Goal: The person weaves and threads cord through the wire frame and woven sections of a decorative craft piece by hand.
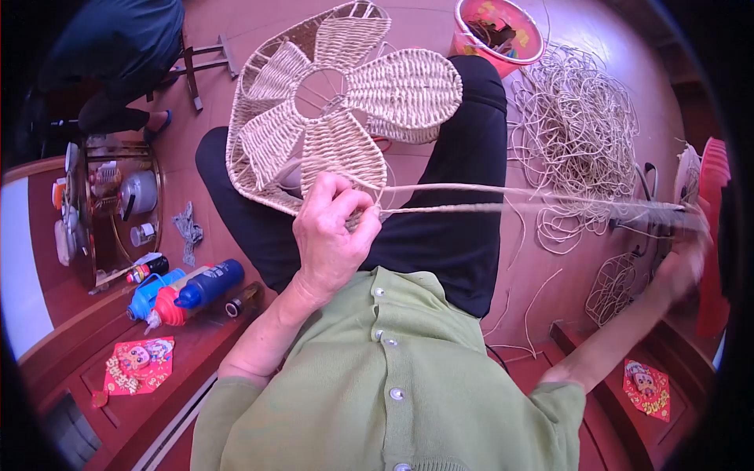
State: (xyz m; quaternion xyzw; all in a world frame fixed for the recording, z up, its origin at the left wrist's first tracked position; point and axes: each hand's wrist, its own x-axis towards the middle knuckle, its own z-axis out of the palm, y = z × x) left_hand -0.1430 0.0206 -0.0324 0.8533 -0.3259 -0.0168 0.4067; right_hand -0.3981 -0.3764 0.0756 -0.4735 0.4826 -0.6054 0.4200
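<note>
A woven basket (271, 74) with a large flower of braided cord (404, 88) on its face rests over my knees. My left hand (336, 224) is closed in a pinch at the tip of the flower's lowest petal, where two strands come out; its fingertips partly hide the edge. Twisted straw-coloured cord (463, 188) runs taut from there to the right. At the far right my right hand (685, 231), smeared by motion, holds the other end of the cord with the arm stretched out. A blurred dark streak lies along the cord near it.
A heap of loose cord (577, 118) lies on the floor at right, below a pink bucket (499, 31). On the left stand a round glass-topped trolley (98, 220) and several flasks, one a blue bottle (210, 284). Another person (118, 55) sits at upper left.
</note>
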